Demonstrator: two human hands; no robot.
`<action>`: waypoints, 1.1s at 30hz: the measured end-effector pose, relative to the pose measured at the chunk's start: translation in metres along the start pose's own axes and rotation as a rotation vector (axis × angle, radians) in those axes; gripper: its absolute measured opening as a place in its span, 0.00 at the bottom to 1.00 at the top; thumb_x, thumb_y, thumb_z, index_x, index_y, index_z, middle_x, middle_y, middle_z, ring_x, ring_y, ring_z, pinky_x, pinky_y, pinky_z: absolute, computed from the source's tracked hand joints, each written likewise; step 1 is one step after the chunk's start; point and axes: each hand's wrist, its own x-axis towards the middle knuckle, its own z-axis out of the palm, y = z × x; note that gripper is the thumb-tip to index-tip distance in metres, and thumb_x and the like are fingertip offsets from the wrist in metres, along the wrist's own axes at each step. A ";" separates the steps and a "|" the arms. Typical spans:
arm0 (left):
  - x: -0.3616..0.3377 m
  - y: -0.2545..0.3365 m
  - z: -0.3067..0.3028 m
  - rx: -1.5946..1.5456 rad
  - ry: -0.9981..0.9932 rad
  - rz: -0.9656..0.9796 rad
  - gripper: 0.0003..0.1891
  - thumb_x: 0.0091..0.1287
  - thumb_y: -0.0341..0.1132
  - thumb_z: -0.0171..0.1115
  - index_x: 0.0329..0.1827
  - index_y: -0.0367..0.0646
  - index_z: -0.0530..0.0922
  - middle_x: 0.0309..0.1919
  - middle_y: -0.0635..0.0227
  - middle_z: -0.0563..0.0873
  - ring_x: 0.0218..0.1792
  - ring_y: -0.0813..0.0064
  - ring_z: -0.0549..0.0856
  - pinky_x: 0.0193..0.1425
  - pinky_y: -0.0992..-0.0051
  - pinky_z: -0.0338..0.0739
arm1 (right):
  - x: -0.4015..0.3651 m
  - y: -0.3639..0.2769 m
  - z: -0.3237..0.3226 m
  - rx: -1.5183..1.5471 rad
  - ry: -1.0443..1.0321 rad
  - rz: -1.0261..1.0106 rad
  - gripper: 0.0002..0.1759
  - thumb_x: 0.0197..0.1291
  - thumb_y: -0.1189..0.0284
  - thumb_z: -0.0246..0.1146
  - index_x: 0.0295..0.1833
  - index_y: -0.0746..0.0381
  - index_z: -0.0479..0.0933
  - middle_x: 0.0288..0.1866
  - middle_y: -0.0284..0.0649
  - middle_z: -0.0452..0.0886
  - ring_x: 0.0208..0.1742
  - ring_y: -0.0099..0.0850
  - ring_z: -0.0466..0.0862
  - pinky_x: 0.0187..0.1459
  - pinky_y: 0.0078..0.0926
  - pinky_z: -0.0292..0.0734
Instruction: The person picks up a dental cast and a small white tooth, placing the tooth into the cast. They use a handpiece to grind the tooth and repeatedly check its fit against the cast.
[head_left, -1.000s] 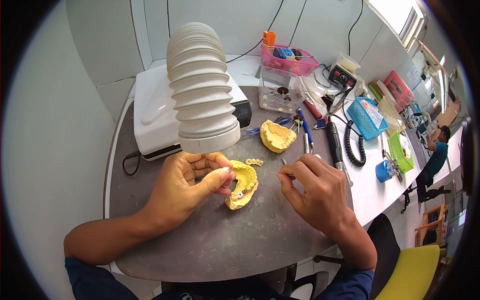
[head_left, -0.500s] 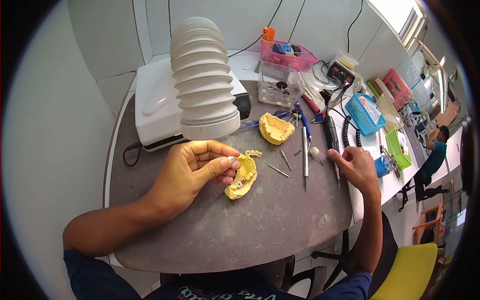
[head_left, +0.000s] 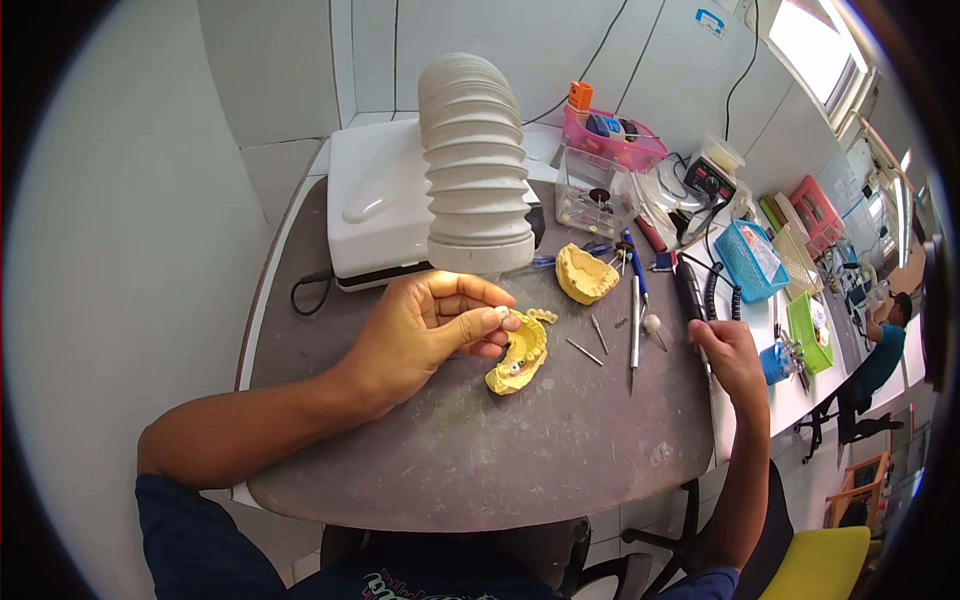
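Observation:
Between thumb and fingers of my left hand [head_left: 440, 325] is a small whitish-grey dental crown [head_left: 502, 313], pinched just above a yellow dental cast [head_left: 517, 372]. The cast lies on the bench with its arch toward the right, and my fingers cover part of it. A small tooth-coloured bridge [head_left: 541, 315] lies behind the cast. My right hand [head_left: 730, 355] is closed round the lower part of a black rotary handpiece [head_left: 690, 288] at the bench's right side. Its slim metal tip points toward me.
A white ribbed suction hose [head_left: 475, 170] hangs over the bench behind my left hand. A second cast [head_left: 586, 274], a metal-handled tool [head_left: 634, 325], burs and a blue pen [head_left: 637, 265] lie mid-bench. Blue [head_left: 750, 262] and green [head_left: 810, 335] baskets stand right. A person [head_left: 880, 340] sits farther off.
My right hand has moved from beside the handpiece's lower end to a closed grip on it. My left hand still pinches the crown. The whole view has shifted slightly.

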 end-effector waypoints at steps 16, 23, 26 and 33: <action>0.002 0.000 -0.001 -0.095 -0.014 -0.061 0.10 0.72 0.28 0.63 0.52 0.32 0.79 0.43 0.62 0.86 0.44 0.79 0.87 0.53 0.79 0.85 | -0.029 -0.143 0.068 0.904 -0.121 -0.566 0.13 0.68 0.69 0.63 0.49 0.68 0.73 0.35 0.42 0.80 0.38 0.33 0.87 0.43 0.28 0.83; 0.000 0.001 0.000 -0.125 -0.011 -0.083 0.13 0.72 0.29 0.63 0.54 0.30 0.79 0.46 0.58 0.87 0.47 0.75 0.87 0.54 0.77 0.85 | -0.035 -0.139 0.099 0.765 -0.127 -0.747 0.14 0.52 0.84 0.70 0.43 0.69 0.74 0.35 0.47 0.83 0.42 0.33 0.89 0.42 0.26 0.84; 0.000 0.001 0.000 -0.108 -0.027 -0.132 0.13 0.72 0.29 0.64 0.55 0.30 0.79 0.46 0.58 0.87 0.48 0.75 0.87 0.54 0.77 0.85 | -0.034 -0.138 0.102 0.780 -0.080 -0.844 0.13 0.49 0.83 0.70 0.38 0.69 0.75 0.32 0.46 0.82 0.42 0.43 0.91 0.43 0.30 0.85; -0.001 0.000 0.000 -0.093 -0.010 -0.116 0.12 0.71 0.29 0.64 0.53 0.31 0.80 0.46 0.60 0.88 0.47 0.76 0.87 0.55 0.77 0.84 | -0.031 -0.137 0.101 0.763 -0.138 -0.816 0.12 0.49 0.83 0.71 0.38 0.69 0.75 0.31 0.45 0.83 0.46 0.43 0.90 0.43 0.30 0.85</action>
